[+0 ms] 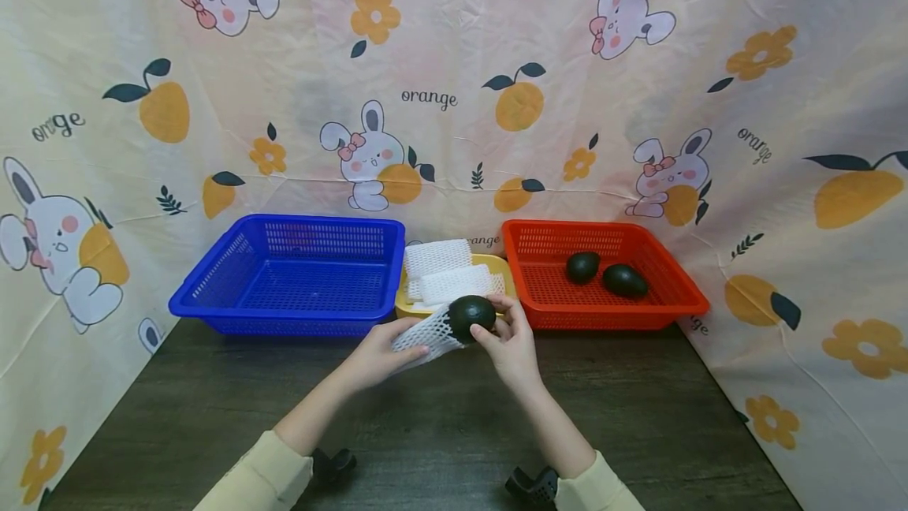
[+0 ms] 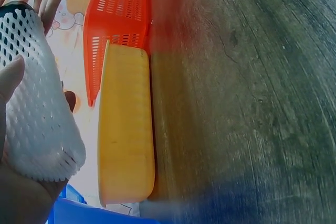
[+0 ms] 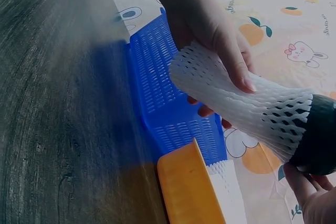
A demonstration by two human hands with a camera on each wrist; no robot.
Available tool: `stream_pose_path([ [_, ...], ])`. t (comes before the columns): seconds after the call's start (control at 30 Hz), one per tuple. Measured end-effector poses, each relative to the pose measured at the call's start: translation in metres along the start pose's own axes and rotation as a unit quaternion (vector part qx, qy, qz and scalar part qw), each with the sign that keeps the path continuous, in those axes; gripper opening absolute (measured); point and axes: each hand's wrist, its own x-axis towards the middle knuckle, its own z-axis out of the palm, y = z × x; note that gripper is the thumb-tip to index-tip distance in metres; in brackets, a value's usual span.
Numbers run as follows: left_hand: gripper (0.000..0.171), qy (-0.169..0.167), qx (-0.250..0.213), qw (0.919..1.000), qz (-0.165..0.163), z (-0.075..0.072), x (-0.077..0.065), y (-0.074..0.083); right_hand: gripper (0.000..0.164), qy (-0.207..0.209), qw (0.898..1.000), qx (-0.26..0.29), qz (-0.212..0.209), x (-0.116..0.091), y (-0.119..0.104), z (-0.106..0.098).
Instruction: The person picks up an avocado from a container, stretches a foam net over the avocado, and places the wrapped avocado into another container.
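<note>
Two-handed hold: avocado (image 1: 474,318) poking out of a foam net (image 1: 434,339)

Head cam first: we see both forearms come in from the bottom edge and angle inward, sleeves cut off by the frame. Left hand (image 1: 386,352) grips the net, thumb on top; right hand (image 1: 512,344) has the avocado's bare end between thumb and fingers. So the avocado sits between the hands, just this side of the yellow bin (image 1: 498,264), partly inside the net's mouth. Its covered part is hard to make out.

On the left wrist cam, we get mostly net. The left thumb is cropped at the edge, the other fingers are largely hidden behind the mesh, and we only catch a dark sliver of avocado near the right hand's fingers.

Right wrist cam: we've got the left thumb lying along the net, fingertips peeking out underneath. The avocado runs off the right edge, and the right hand is mostly cropped in the corner.
</note>
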Motion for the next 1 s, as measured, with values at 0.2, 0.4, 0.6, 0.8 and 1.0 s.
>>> stream_pose_path([
  [0.2,0.039,0.004,-0.003,0.9999,0.011,0.001,0.001,0.002,0.05,0.006,1.0,-0.027,-0.004,-0.001,0.003,0.0],
  [0.4,0.039,0.01,-0.017,0.9998,0.006,0.002,0.001,0.004,0.044,0.006,0.999,-0.052,-0.001,-0.005,-0.005,0.002],
  [0.6,0.039,0.014,-0.025,0.9996,-0.003,0.002,0.002,0.004,0.044,-0.003,0.998,-0.066,0.008,-0.01,-0.023,0.007],
  [0.8,0.04,0.017,-0.025,0.9995,-0.005,0.004,0.002,0.005,0.045,-0.009,0.999,-0.051,-0.001,-0.009,-0.013,0.003],
  [1.0,0.042,0.016,-0.032,0.9993,-0.008,0.004,0.002,0.005,0.041,-0.014,0.999,-0.028,-0.004,-0.006,0.007,-0.005],
])
